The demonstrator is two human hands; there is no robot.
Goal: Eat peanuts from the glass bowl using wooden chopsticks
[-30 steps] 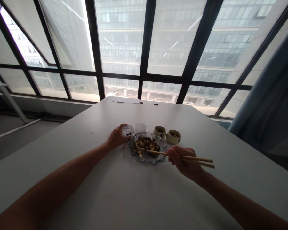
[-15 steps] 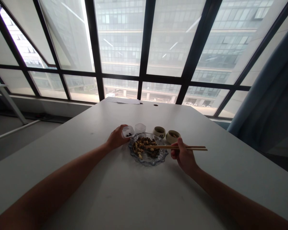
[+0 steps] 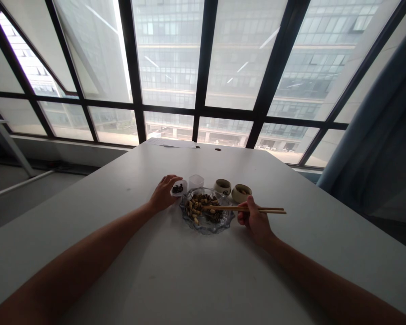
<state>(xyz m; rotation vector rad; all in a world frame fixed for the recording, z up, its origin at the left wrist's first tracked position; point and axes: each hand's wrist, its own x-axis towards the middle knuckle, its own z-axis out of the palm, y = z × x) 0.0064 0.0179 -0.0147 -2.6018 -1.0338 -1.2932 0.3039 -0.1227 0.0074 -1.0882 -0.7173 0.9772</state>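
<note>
My left hand (image 3: 162, 194) grips a small clear cup (image 3: 179, 188) with dark pieces in it, at the left rim of a scalloped glass plate (image 3: 208, 228). On the plate lie peanuts (image 3: 195, 210) and darker seeds (image 3: 215, 215). My right hand (image 3: 255, 222) holds a pair of wooden chopsticks (image 3: 232, 208), level, their tips over the middle of the plate among the nuts. Behind the plate stand a second clear cup (image 3: 196, 181) and a pale round cup (image 3: 222, 186). Another pale cup (image 3: 241, 193), with something light brown inside, stands behind my right hand.
White paper sheets (image 3: 172, 143) lie at the far edge of the white table (image 3: 203, 280), near two dark round holes. Beyond are large windows with black frames. A blue curtain (image 3: 368, 122) hangs on the right.
The clear cup in my left hand is tipped a little differently, and more of its dark pieces show. The chopsticks have shifted slightly over the plate. The whole view has moved a little.
</note>
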